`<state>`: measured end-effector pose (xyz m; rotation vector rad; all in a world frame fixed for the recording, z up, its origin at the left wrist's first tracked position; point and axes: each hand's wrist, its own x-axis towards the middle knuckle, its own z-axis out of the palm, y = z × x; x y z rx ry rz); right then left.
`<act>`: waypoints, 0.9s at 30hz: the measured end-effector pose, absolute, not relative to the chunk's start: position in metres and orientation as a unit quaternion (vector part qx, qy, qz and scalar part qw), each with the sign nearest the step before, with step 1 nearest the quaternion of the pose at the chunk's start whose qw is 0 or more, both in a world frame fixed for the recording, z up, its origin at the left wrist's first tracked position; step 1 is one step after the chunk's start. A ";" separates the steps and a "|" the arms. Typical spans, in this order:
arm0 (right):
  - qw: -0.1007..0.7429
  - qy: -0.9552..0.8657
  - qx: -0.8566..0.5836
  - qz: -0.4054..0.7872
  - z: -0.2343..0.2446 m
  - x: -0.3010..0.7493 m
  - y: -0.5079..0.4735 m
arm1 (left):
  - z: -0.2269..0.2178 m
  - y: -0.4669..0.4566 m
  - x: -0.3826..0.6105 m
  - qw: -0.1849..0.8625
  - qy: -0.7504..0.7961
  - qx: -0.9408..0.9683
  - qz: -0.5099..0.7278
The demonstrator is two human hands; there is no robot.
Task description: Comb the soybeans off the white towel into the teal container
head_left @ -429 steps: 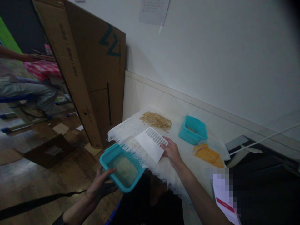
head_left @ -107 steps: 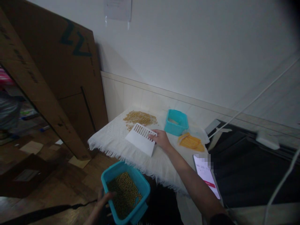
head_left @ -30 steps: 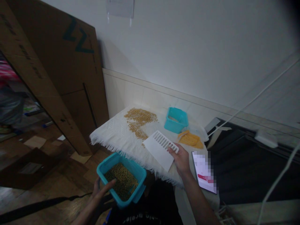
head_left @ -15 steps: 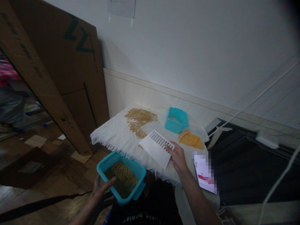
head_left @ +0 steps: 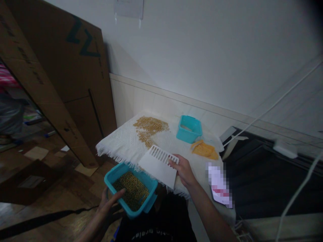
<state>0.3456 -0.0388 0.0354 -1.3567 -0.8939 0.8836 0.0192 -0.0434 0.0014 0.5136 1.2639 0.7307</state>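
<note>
My left hand (head_left: pixel 111 201) grips the near left side of a teal plastic basket (head_left: pixel 151 199), thumb over its rim. Soybeans (head_left: pixel 132 188) cover the basket's bottom, below the table's front edge. My right hand (head_left: pixel 184 170) is closed on the slotted edge of a flat white plastic scraper (head_left: pixel 161 169). The scraper lies low over the cloth near the front fringe, its far edge by loose soybeans (head_left: pixel 151 125) spread on the white tablecloth (head_left: pixel 118 137). Whether it touches the cloth I cannot tell.
A second teal basket (head_left: pixel 188 134) stands at the back of the table, beside a crumpled yellow cloth (head_left: pixel 205 150). A phone (head_left: pixel 219 188) lies at the right edge. A tall cardboard box (head_left: pixel 85 80) stands to the left. White cables (head_left: pixel 272 107) hang at the right.
My right hand has drawn the white scraper left and slightly toward me, closer to the basket's far rim. My left hand and the basket have stayed in place.
</note>
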 end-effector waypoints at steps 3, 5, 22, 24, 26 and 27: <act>0.610 -0.391 -0.586 0.364 0.041 0.358 -0.042 | 0.001 -0.043 0.019 0.713 0.575 0.233 0.326; 0.636 -0.382 -0.602 0.295 0.046 0.373 -0.042 | 0.002 -0.043 0.019 0.714 0.573 0.236 0.325; 0.557 -0.465 -0.685 0.071 0.052 0.375 -0.051 | 0.006 -0.043 0.019 0.718 0.572 0.231 0.322; 0.554 -0.467 -0.686 0.067 0.053 0.374 -0.052 | 0.005 -0.043 0.020 0.717 0.574 0.231 0.320; 0.551 -0.467 -0.689 0.061 0.053 0.373 -0.054 | 0.006 -0.043 0.020 0.717 0.576 0.233 0.316; 0.551 -0.464 -0.691 0.059 0.052 0.373 -0.056 | 0.006 -0.044 0.020 0.718 0.575 0.233 0.314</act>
